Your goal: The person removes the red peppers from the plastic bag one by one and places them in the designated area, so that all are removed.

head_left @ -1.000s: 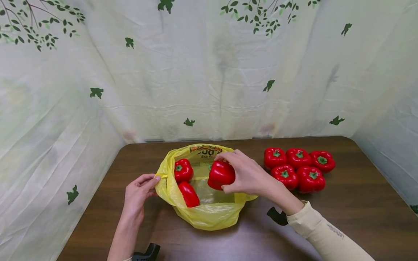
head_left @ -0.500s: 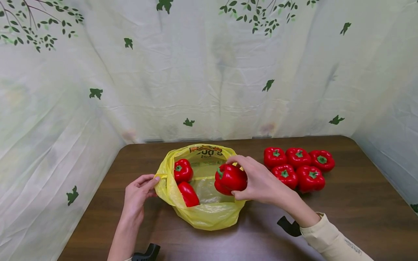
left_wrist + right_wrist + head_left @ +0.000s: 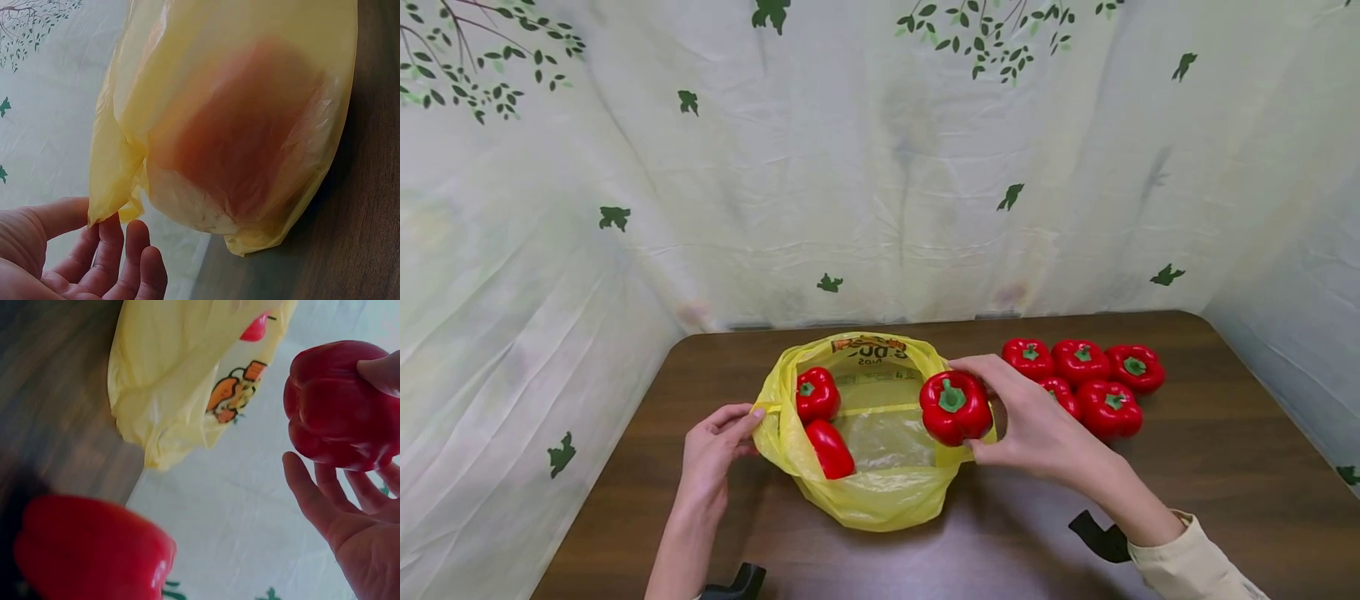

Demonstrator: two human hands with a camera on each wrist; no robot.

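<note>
A yellow plastic bag (image 3: 887, 504) lies with its mouth open on the wooden table. My left hand (image 3: 711, 450) pinches the bag's left rim between thumb and index finger, the other fingers loose below in the left wrist view. Over the bag's right rim, my right hand (image 3: 1037, 425) grips a red bell pepper (image 3: 955, 408), its green stem facing the head camera. Inside the bag, against its left wall, are two red bell peppers, one with its stem showing (image 3: 817, 395) and one on its side (image 3: 831, 450). Through the left wrist view's bag wall (image 3: 337, 125) shows a blurred red shape.
Several red bell peppers (image 3: 1112, 408) stand grouped on the right of the table (image 3: 1217, 467), partly behind my right hand. A pale leaf-printed curtain (image 3: 887, 208) hangs behind the table. Black wrist mounts (image 3: 1101, 537) sit at both forearms.
My right hand has moved right with the bell pepper, from over the bag's middle to its right rim. The pepper's stem has turned toward the camera. My left hand keeps its pinch.
</note>
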